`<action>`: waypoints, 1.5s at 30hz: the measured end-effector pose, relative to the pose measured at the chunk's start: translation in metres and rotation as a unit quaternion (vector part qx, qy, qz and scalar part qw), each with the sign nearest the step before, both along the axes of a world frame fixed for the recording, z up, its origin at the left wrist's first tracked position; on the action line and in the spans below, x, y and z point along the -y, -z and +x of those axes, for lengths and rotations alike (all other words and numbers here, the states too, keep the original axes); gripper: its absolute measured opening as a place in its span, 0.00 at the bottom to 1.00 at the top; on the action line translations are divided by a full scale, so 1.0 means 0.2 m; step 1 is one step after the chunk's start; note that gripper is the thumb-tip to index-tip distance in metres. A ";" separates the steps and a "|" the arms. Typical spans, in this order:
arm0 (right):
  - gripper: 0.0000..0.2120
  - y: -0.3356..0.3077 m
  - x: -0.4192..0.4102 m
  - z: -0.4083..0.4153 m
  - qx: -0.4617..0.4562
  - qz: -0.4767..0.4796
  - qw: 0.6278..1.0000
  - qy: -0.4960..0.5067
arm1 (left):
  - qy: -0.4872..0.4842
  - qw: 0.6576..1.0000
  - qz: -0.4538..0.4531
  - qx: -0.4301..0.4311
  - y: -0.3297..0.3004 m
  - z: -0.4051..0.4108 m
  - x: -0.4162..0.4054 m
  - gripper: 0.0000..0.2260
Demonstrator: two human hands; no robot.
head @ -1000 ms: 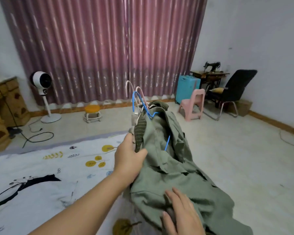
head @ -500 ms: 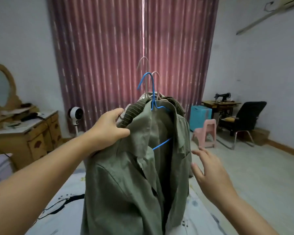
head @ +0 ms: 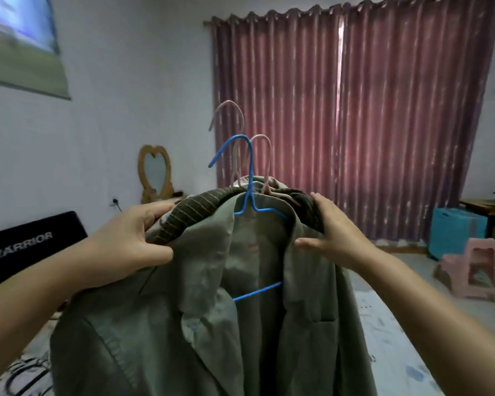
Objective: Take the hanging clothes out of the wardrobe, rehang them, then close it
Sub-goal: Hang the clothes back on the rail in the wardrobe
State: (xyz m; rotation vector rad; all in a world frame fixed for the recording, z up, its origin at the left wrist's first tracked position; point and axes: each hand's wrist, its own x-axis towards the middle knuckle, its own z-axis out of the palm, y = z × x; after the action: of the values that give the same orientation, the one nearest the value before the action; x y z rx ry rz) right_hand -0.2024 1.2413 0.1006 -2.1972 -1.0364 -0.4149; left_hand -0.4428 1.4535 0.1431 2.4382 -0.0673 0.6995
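A bundle of clothes hangs upright in front of me: a green jacket on a blue wire hanger, with a dark striped garment behind it and two pale pink hanger hooks sticking up. My left hand grips the left shoulder of the bundle, thumb in front and fingers curled behind. My right hand holds the right shoulder, fingers over the striped cloth and thumb pressed on the green collar. The wardrobe is not in view.
Pink curtains cover the far wall. A heart-shaped mirror stands at the left, a black headboard lower left. A patterned bed sheet lies below. A blue box and a pink stool stand at the right.
The bundle was lifted off the bed and now hangs upright, higher in view. My right hand, free and open half a second ago, has taken hold of the right shoulder. The view turned left.
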 end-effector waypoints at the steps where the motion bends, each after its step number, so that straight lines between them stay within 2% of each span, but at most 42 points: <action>1: 0.51 -0.02 -0.07 -0.07 -0.014 0.007 0.999 -0.041 | -0.010 1.000 -0.004 0.004 0.00 -0.12 -0.02 0.19; 6: 0.48 -0.09 -0.35 -0.43 0.000 0.009 0.987 -0.160 | -0.072 0.997 -0.006 0.033 0.02 -0.69 -0.10 0.22; 9: 0.51 -0.12 -0.48 -0.67 0.032 -0.047 0.977 -0.208 | -0.124 0.992 -0.008 0.035 0.05 -1.03 -0.13 0.19; 11: 0.44 -0.14 -0.56 -0.84 0.047 -0.059 0.970 -0.232 | -0.149 0.988 -0.004 0.032 0.07 -1.25 -0.13 0.19; 14: 0.28 -0.15 -0.66 -1.14 0.100 -0.057 0.963 -0.245 | -0.200 0.980 -0.009 0.011 0.09 -1.58 -0.12 0.19; 18: 0.16 -0.16 -0.75 -1.53 0.151 -0.035 0.946 -0.284 | -0.280 0.959 -0.031 -0.019 0.11 -2.02 -0.10 0.22; 23: 0.09 -0.19 -0.88 -1.95 0.162 -0.030 0.916 -0.365 | -0.377 0.926 0.003 0.006 0.10 -2.48 0.00 0.23; 26: 0.12 -0.21 -0.95 -2.18 0.163 -0.037 0.881 -0.442 | -0.457 0.889 0.012 -0.017 0.12 -2.74 0.04 0.19; 30: 0.04 -0.18 -1.04 -2.47 0.134 -0.049 0.832 -0.537 | -0.549 0.836 -0.013 -0.028 0.20 -3.05 0.10 0.16; 35: 0.12 -0.10 -1.14 -2.78 0.070 -0.070 0.753 -0.650 | -0.652 0.756 -0.039 -0.041 0.29 -3.30 0.29 0.17; 39: 0.14 -0.01 -1.14 -2.98 0.033 -0.079 0.696 -0.713 | -0.724 0.683 -0.080 -0.050 0.35 -3.40 0.48 0.16; 42: 0.09 0.07 -1.12 -3.10 0.012 -0.077 0.647 -0.758 | -0.773 0.624 -0.106 -0.043 0.39 -3.44 0.63 0.21; 45: 0.02 0.15 -1.09 -3.21 -0.014 -0.093 0.605 -0.791 | -0.799 0.588 -0.127 -0.030 0.44 -3.45 0.77 0.23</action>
State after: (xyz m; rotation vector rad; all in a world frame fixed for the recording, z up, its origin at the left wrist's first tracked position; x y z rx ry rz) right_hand -0.8435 1.4591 0.0697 -0.6202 -2.4867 0.5834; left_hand -1.1322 1.3004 0.0544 1.5822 2.2706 1.1008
